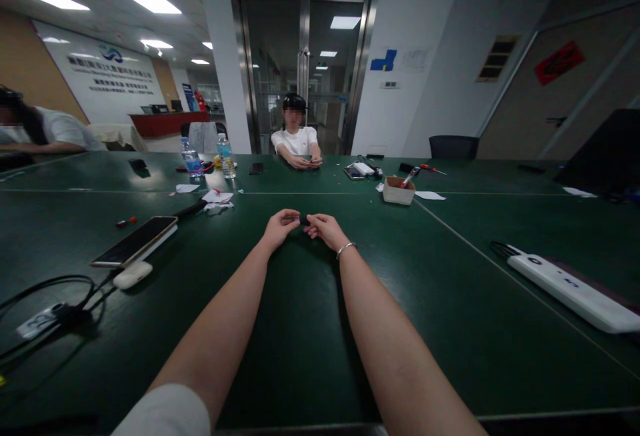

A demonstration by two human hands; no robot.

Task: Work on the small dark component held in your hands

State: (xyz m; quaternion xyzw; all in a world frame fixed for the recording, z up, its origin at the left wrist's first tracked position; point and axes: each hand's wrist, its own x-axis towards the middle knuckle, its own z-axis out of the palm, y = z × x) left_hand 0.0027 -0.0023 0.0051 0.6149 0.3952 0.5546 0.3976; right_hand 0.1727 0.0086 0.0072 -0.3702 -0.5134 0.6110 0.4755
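My left hand (281, 228) and my right hand (324, 229) meet above the green table (300, 343), arms stretched forward. Between their fingertips is a small black piece (304, 221), too small to name. My right thumb and fingers pinch its dark end. At the left, my thumb and fingers close on a thin, pale, shiny part that appears to join the black one; whether the two are one thing I cannot tell. A silver bracelet (346, 249) circles my right wrist.
Left lie a phone (137, 241), a white oval case (133, 275) and cables (55, 283). Water bottles (226, 158) and paper scraps (219, 199) are farther back. A small box (399, 191) and a white device (570, 289) lie right. Another person (297, 136) sits opposite.
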